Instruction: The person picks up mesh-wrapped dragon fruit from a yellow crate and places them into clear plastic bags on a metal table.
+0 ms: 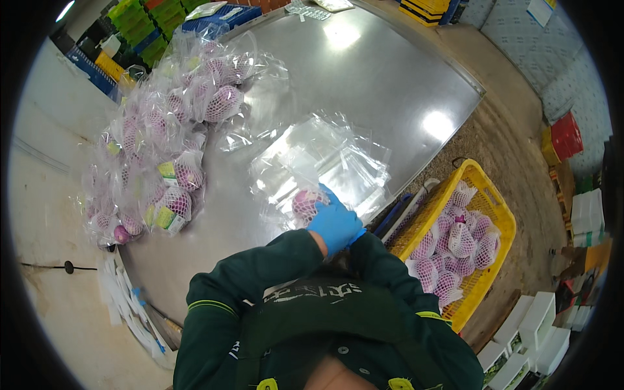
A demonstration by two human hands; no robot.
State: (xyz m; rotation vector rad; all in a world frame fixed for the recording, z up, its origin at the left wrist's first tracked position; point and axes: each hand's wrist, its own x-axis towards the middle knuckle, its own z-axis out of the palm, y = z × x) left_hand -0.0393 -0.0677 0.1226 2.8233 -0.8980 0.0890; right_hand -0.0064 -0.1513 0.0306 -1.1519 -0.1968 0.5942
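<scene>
My left hand (335, 225), in a blue glove, grips the right side of a round purple produce item (307, 204) in a white foam net. Clear film lies around the item; I cannot tell whether it is inside a bag. Behind the left hand my right hand (360, 236) shows only as a sliver of blue glove, so its fingers are hidden. Spread under and beyond both hands are several flat clear plastic bags (336, 156) on the metal table (390, 83). To the left, many bagged netted purple items (178, 202) are heaped, some bearing green and yellow labels (169, 220).
On my right stands a yellow plastic crate (504, 214) with netted purple items (460, 239). White foam boxes (524, 336) are at the lower right. Green crates (131, 24) are stacked at the far left, near a blue crate (243, 14). White strips (129, 312) hang by the table's left corner.
</scene>
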